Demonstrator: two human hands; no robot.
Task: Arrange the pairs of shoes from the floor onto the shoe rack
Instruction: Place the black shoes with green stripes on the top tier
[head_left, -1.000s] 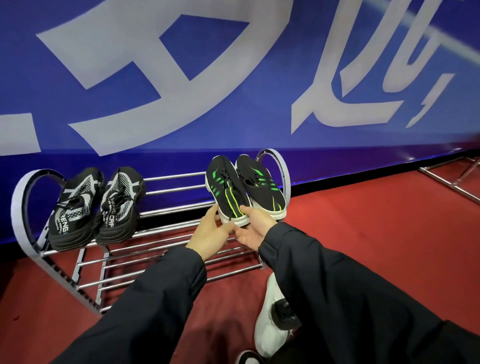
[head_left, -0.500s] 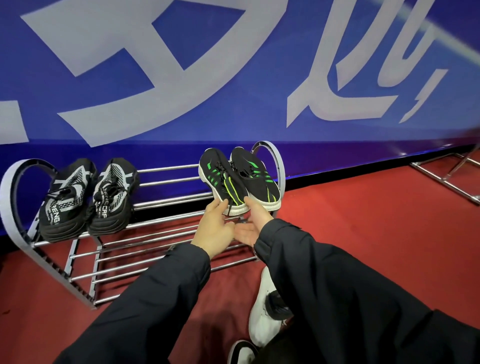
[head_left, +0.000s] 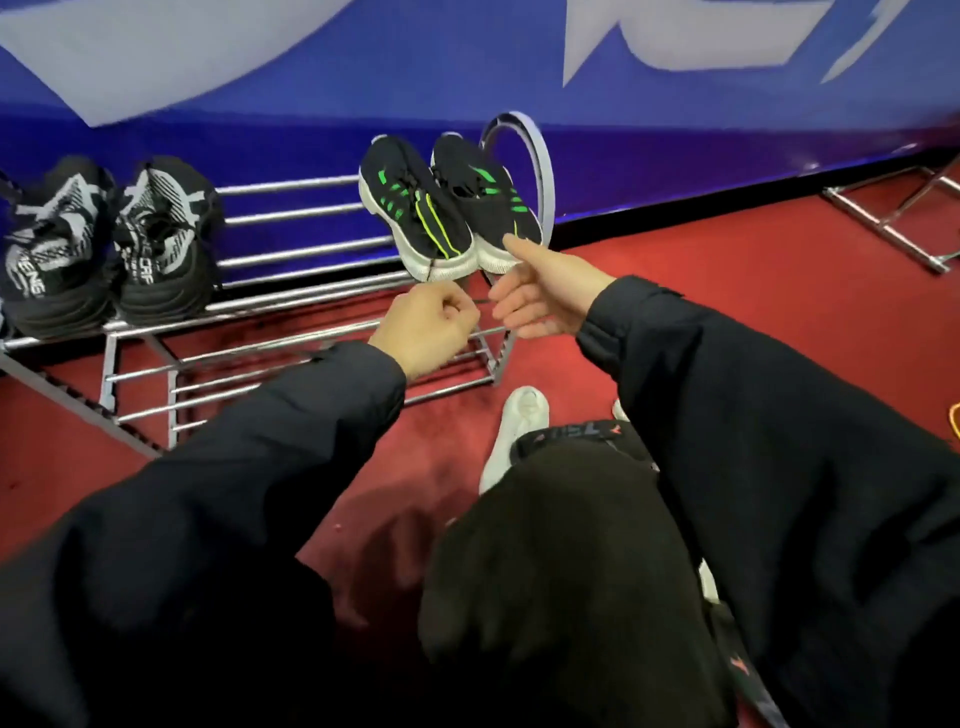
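A pair of black shoes with green stripes (head_left: 447, 208) rests on the top tier of the metal shoe rack (head_left: 291, 254), at its right end, heels toward me. My left hand (head_left: 428, 330) is curled into a loose fist just below the left shoe's heel, holding nothing. Fingers apart, my right hand (head_left: 545, 296) has its thumb tip touching the right shoe's heel. A second pair, black and white knit shoes (head_left: 104, 244), sits at the rack's left end.
The rack stands on red carpet (head_left: 727, 270) against a blue wall with white lettering. Its lower tier (head_left: 291, 374) holds nothing. Another metal frame (head_left: 898, 223) lies at the far right. My own white shoe (head_left: 514, 431) is below the rack's right end.
Both hands have let go of the green-striped shoes and drawn back toward me; the left has curled shut. The camera has tilted down and moved closer.
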